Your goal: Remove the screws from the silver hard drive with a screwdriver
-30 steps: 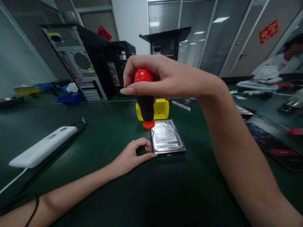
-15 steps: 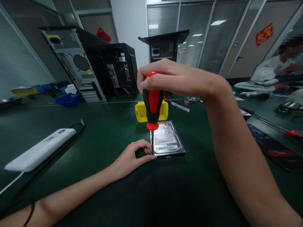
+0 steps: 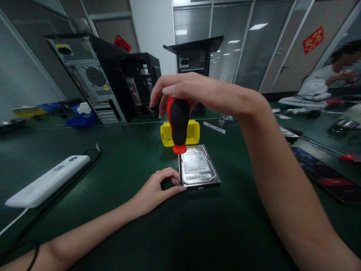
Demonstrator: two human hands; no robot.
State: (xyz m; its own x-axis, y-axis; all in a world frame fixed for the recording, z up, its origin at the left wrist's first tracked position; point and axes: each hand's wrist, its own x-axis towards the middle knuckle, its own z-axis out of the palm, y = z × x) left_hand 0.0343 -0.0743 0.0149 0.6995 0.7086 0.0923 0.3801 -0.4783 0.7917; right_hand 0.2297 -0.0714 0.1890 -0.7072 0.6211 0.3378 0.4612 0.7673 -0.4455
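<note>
The screwdriver (image 3: 181,118) had glossy red plastic and matt black grip panels above a smooth metal shank (image 3: 181,169); the hard drive (image 3: 199,172) showed shiny silvery metal under a paper-like label (image 3: 196,162). The yellow bin (image 3: 166,135) and white power strip (image 3: 49,181) looked smooth plastic, the green tabletop (image 3: 225,226) dully sheened

A dark green surface (image 3: 129,146) is carrying a hard drive (image 3: 200,169) among scattered things.
The drive is lying label up near the middle, and a yellow bin (image 3: 193,132) is sitting just beyond its far edge. A long white device (image 3: 49,181) is resting at the left, with a black cable running beside it. Farther back, a blue tray (image 3: 81,120) is sitting before a computer tower (image 3: 97,75). At the right, a red-handled tool (image 3: 349,157) is lying near a dark, flat phone-like object (image 3: 327,173).
</note>
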